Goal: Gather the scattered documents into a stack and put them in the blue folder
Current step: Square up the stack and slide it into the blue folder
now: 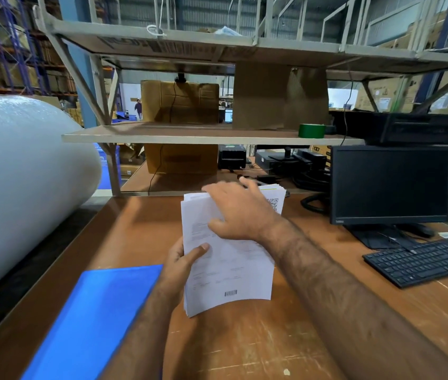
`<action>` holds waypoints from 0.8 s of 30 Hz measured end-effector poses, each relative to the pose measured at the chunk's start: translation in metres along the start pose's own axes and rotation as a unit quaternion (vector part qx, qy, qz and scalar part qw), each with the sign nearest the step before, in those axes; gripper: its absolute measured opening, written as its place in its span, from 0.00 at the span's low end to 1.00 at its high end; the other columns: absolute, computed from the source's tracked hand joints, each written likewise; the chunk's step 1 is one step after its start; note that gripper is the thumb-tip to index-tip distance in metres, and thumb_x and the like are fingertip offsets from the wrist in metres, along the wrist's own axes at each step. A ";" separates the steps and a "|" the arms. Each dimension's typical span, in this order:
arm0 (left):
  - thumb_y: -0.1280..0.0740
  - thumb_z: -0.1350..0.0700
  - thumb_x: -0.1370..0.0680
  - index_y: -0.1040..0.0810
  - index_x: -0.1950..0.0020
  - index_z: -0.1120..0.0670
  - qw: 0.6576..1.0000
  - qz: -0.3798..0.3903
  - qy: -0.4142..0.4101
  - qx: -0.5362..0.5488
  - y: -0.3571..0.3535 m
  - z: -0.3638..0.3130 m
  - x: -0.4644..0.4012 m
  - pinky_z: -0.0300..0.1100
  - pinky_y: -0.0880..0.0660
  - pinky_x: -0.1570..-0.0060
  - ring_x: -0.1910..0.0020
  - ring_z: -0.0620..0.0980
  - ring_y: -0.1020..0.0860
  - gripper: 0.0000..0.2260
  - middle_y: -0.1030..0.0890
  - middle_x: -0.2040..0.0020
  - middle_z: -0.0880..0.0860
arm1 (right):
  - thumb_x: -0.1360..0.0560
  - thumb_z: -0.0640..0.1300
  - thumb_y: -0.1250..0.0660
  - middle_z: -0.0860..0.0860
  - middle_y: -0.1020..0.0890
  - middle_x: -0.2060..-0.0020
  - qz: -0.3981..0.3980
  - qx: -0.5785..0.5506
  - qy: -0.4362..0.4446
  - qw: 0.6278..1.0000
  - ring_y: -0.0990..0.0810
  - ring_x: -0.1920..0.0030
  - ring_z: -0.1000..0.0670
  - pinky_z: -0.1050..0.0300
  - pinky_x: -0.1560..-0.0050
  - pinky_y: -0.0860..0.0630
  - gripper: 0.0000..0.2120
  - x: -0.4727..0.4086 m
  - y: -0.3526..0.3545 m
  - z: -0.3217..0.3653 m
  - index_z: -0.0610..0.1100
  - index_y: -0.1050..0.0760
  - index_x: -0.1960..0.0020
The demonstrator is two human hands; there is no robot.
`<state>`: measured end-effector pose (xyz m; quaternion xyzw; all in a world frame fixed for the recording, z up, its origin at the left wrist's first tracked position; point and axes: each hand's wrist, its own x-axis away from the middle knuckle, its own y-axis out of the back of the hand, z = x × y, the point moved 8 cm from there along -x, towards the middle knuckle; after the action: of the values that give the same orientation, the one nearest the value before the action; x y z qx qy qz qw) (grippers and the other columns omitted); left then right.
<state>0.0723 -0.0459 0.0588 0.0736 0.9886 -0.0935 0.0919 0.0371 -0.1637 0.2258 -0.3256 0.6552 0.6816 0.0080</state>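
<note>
Blue plastic folder (91, 319) lies shut, lower left. L hand (180, 263) pinches white paper stack (228, 259); R hand (237, 212), fingers spread, presses top. Uneven edges: sheets may slip out.

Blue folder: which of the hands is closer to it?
Left. The left hand holds the papers right beside the blue folder; the right hand rests farther away atop the papers.

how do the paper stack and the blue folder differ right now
The paper stack is white, printed and held off the table in both hands; the blue folder is plain and lies flat and closed on the table, untouched. The stack stands to the folder's right. Both are flat rectangles.
</note>
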 end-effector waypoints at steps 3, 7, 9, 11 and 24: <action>0.28 0.56 0.21 0.20 0.37 0.53 1.000 -0.005 0.011 -0.002 0.002 0.004 -0.001 0.61 0.18 0.45 0.46 0.60 0.14 0.13 0.13 0.45 0.56 | 0.31 0.58 0.37 0.52 0.27 0.30 -0.039 0.010 0.018 0.999 0.31 0.28 0.49 0.37 0.23 0.46 0.39 -0.003 0.002 0.014 0.48 0.37 0.22; 0.25 0.53 0.25 0.19 0.38 0.54 1.000 -0.008 0.006 -0.005 0.004 0.004 -0.001 0.61 0.19 0.42 0.44 0.60 0.15 0.17 0.14 0.45 0.58 | 0.32 0.60 0.37 0.51 0.25 0.34 -0.004 0.033 0.042 0.999 0.27 0.33 0.47 0.38 0.29 0.39 0.38 -0.010 -0.009 0.032 0.48 0.35 0.25; 0.24 0.54 0.24 0.20 0.37 0.54 1.000 -0.006 0.014 0.003 0.004 0.005 -0.001 0.60 0.19 0.42 0.43 0.60 0.15 0.17 0.14 0.44 0.57 | 0.32 0.61 0.37 0.52 0.27 0.31 -0.023 0.028 0.029 0.999 0.29 0.30 0.48 0.38 0.28 0.39 0.40 -0.011 -0.006 0.031 0.49 0.37 0.22; 0.24 0.55 0.24 0.20 0.36 0.54 1.000 -0.004 0.014 0.006 0.003 0.005 -0.001 0.59 0.18 0.43 0.44 0.60 0.15 0.17 0.14 0.44 0.57 | 0.32 0.62 0.37 0.52 0.27 0.30 -0.004 0.039 0.026 0.999 0.30 0.30 0.48 0.38 0.28 0.39 0.41 -0.011 -0.006 0.026 0.50 0.40 0.21; 0.28 0.58 0.22 0.24 0.33 0.50 1.000 -0.018 -0.008 0.019 -0.006 0.001 -0.003 0.59 0.17 0.47 0.45 0.58 0.15 0.17 0.15 0.41 0.53 | 0.31 0.35 0.31 0.48 0.18 0.42 -0.051 -0.583 -0.377 0.718 0.18 0.41 0.46 0.57 0.54 0.22 0.24 0.107 -0.130 -0.117 0.48 0.28 0.37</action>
<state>0.0744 -0.0517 0.0598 0.0569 0.9871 -0.1145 0.0966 0.0601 -0.2951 0.0698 -0.0150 0.0534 0.9937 0.0972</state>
